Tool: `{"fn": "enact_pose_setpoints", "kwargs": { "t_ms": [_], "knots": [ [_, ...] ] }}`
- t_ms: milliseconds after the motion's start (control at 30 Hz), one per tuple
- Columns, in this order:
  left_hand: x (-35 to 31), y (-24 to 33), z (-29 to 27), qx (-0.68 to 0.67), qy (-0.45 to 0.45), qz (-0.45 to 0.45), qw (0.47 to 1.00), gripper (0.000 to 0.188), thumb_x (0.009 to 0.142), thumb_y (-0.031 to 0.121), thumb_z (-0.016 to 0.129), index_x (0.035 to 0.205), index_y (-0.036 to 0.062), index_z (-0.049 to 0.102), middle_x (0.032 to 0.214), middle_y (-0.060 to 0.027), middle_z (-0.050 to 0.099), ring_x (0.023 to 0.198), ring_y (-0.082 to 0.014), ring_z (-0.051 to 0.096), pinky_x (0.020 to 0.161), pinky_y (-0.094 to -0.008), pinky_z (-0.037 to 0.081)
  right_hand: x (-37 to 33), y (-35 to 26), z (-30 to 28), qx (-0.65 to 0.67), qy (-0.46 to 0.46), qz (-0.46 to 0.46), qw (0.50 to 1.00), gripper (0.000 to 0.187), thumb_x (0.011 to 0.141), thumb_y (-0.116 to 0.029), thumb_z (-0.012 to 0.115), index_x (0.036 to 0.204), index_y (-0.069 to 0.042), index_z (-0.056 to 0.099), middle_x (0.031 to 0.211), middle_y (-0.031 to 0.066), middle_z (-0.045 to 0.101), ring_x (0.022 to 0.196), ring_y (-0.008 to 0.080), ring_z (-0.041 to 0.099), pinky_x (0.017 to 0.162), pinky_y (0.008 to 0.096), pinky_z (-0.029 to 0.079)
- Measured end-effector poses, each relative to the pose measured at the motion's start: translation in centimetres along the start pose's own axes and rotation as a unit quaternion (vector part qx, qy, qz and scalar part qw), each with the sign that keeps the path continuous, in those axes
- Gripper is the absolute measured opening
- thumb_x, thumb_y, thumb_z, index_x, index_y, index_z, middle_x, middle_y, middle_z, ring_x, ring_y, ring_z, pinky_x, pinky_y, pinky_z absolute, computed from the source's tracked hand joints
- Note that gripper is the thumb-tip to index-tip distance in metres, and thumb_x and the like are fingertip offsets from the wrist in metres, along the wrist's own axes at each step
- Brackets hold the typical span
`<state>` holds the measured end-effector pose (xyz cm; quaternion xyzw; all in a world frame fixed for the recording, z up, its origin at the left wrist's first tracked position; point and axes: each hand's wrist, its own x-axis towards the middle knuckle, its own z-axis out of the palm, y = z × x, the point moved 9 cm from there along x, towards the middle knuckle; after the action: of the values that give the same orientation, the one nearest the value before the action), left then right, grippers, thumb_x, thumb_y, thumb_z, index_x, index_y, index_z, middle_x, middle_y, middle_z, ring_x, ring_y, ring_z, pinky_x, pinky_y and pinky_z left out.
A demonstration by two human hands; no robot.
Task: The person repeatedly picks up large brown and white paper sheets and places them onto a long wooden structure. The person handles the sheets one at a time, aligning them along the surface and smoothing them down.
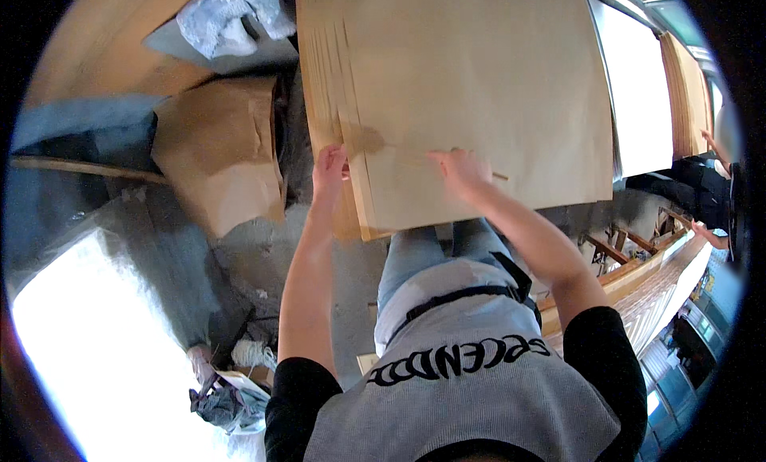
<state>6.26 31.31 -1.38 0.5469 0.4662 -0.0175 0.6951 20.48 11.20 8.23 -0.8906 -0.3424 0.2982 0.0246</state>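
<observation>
A large stack of brown paper sheets (479, 79) lies in front of me, its left edges fanned out in thin steps. At that stepped edge, near the front left corner, my left hand (330, 168) has its fingers curled and closed on the sheet edge. Farther right, my right hand (464, 171) rests low over the top sheet, its index finger stretched toward the left. The end of a thin brown stick (500, 175) sticks out from under that hand on its right side; the rest is hidden by the palm.
Left of the stack hangs a creased brown paper piece (219, 151), with a whitish cloth (231, 19) beyond it. A white sheet stack (634, 87) adjoins on the right. Another person's hand (710, 235) is at a wooden frame (630, 266). A dark plastic bag (227, 406) lies lower left.
</observation>
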Motion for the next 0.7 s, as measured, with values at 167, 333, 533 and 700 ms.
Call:
{"fn": "enact_pose_setpoints", "kwargs": {
  "t_ms": [167,333,533,700],
  "knots": [
    [-3.5,-3.5,0.8,-0.061,-0.074,-0.070,0.993,0.039,0.083,0.034,0.055,0.113,0.0103,0.046,0.104,-0.0010,0.053,0.089,-0.0102,0.052,0.076,-0.0282,0.042,0.1,6.8,-0.4,0.176,0.063,-0.007,0.982,0.023,0.083,-0.017,0.049,0.103,-0.012,0.058,0.078,0.0119,0.062,0.073,0.0256,0.061,0.060,0.0345,0.048],
    [-12.3,-6.6,4.0,-0.297,-0.232,-0.061,0.924,0.061,0.081,0.033,0.058,0.131,0.0150,0.028,0.127,-0.0041,0.039,0.116,-0.0203,0.038,0.093,-0.0359,0.034,-4.5,18.2,0.5,0.469,0.039,0.111,0.875,0.023,0.081,-0.018,0.056,0.099,-0.003,0.058,0.073,0.0036,0.058,0.067,0.0126,0.055,0.060,0.0247,0.044],
    [-15.1,-11.3,16.1,-0.374,-0.210,-0.098,0.898,0.047,0.080,0.034,0.058,0.118,0.0135,0.039,0.115,-0.0059,0.047,0.103,-0.0231,0.047,0.076,-0.0353,0.040,-12.1,19.6,6.7,0.468,-0.148,0.036,0.871,0.021,0.077,-0.022,0.064,0.090,-0.006,0.065,0.079,0.0019,0.063,0.073,0.0086,0.054,0.069,0.0243,0.044],
    [-12.2,-13.7,23.7,-0.310,-0.067,-0.196,0.928,0.034,0.082,0.032,0.056,0.103,0.0070,0.049,0.096,-0.0071,0.057,0.076,-0.0194,0.058,0.051,-0.0242,0.041,-14.8,18.2,11.1,0.472,-0.272,-0.040,0.838,0.029,0.077,-0.029,0.064,0.097,-0.008,0.065,0.086,0.0016,0.064,0.071,0.0089,0.054,0.070,0.0251,0.043]
  ]
}}
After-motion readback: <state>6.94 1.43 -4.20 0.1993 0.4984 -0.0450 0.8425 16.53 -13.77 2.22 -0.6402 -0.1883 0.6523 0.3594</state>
